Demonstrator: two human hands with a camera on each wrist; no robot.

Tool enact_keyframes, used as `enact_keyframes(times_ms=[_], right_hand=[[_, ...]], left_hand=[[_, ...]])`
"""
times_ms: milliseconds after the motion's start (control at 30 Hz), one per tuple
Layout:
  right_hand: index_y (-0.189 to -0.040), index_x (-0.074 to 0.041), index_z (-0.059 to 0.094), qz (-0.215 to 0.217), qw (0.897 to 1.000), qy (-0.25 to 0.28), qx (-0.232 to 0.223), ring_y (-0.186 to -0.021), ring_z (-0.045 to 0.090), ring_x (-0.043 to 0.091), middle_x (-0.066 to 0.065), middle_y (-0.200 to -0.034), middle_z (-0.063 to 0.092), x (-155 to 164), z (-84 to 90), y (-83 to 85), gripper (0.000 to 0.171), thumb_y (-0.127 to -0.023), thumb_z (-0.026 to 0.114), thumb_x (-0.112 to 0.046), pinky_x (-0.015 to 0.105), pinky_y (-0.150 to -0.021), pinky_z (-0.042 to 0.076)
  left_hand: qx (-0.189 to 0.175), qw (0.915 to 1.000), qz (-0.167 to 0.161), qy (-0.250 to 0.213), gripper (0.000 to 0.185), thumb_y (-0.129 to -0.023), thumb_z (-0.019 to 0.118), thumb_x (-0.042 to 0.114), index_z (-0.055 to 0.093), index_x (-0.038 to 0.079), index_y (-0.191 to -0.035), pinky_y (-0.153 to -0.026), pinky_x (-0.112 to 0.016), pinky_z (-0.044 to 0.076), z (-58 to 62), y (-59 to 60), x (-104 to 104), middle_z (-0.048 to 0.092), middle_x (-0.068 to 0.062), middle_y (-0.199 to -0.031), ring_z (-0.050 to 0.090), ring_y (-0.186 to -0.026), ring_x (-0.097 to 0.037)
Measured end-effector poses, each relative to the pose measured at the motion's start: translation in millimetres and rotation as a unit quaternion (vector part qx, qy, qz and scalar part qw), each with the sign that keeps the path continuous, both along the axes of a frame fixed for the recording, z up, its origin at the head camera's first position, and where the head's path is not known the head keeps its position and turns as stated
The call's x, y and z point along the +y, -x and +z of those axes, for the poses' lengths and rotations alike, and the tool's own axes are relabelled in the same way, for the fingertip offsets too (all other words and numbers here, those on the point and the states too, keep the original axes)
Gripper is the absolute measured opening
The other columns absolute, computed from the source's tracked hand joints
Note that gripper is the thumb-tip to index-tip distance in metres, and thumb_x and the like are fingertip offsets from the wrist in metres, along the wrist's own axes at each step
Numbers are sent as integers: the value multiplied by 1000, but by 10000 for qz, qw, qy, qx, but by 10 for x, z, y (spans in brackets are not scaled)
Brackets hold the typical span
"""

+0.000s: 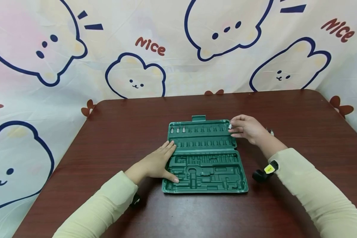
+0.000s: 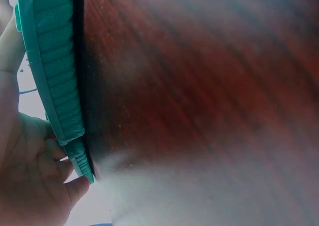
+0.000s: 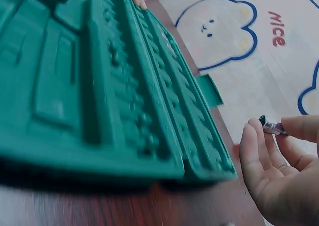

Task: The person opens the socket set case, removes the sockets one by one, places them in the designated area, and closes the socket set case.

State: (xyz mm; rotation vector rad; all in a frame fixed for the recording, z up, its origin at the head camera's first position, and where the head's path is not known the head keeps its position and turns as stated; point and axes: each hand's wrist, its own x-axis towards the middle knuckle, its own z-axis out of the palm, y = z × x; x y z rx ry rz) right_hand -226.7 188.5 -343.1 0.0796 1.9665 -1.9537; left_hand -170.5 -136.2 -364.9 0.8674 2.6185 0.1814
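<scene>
A green plastic tool case point(image 1: 208, 170) lies unfolded on the table, its moulded slots facing up. Three small metal sockets point(image 1: 178, 130) stand in the left end of its top row. My left hand point(image 1: 157, 161) rests on the case's left edge with fingers spread, the thumb over the lower half. In the left wrist view, that hand point(image 2: 37, 166) lies along the case's side wall point(image 2: 52, 61). By the upper right corner, my right hand point(image 1: 246, 128) pinches a small ribbed metal socket point(image 3: 272, 126) between thumb and fingertips.
A few small metal pieces point(image 1: 271, 132) lie on the dark red-brown table point(image 1: 131, 115), partly hidden behind the right forearm. A latch tab point(image 1: 198, 118) sticks out from the case's far edge. A cloth with printed bears point(image 1: 178, 76) hangs behind the table.
</scene>
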Motion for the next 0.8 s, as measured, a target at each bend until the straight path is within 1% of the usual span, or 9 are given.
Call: enact_keyframes(times_ms=[133, 300, 433, 600, 667, 800], right_hand=[[-100, -2, 42, -131, 9998, -94, 75, -74, 59, 10, 3, -85, 50, 151, -6, -50, 18, -90, 47, -16, 29, -69, 48], [-98, -3, 43, -236, 9995, -122, 183, -75, 59, 11, 2, -86, 50, 353, -3, -118, 19, -88, 50, -18, 29, -69, 48], [-97, -4, 44, -306, 9991, 34, 290, -74, 59, 11, 0, -86, 52, 531, -35, -155, 19, -87, 53, -18, 29, -68, 48], [-90, -10, 51, -470, 9971, 387, 453, -73, 59, 11, -3, -83, 54, 787, -88, -183, 9, -85, 55, -17, 26, -65, 48], [-89, -13, 53, -495, 9965, 408, 533, -72, 59, 11, -3, -82, 54, 890, -102, -194, 6, -85, 55, -18, 25, -64, 48], [-88, -14, 56, -600, 9953, 383, 660, -72, 59, 11, -4, -81, 55, 1071, -132, -205, 6, -85, 56, -19, 25, -62, 48]], left_hand=[[0, 10000, -36, -22, 115, -59, 55, 71, 7, 3, -139, -101, -38, 14, 3, 0, -4, 0, -10, -143, -3, -129, -23], [1, 10000, -72, -63, 114, -59, 55, 70, 7, 2, -138, -101, -38, 13, 2, 5, -2, 0, -11, -143, -3, -129, -24], [7, 9999, -77, -75, 114, -59, 55, 70, 8, 2, -138, -101, -37, 13, 8, 1, -5, 0, -11, -143, -3, -129, -24], [22, 10000, -49, -79, 114, -59, 56, 70, 8, 2, -138, -101, -37, 13, -2, 2, -12, 0, -11, -143, -3, -129, -23], [16, 10000, -26, -72, 114, -59, 56, 70, 7, 3, -139, -101, -37, 13, -13, 5, -13, 0, -10, -143, -4, -129, -23], [10, 10000, 1, -64, 114, -59, 56, 70, 6, 4, -139, -101, -37, 13, -19, 7, -14, -1, -9, -143, -5, -129, -21]])
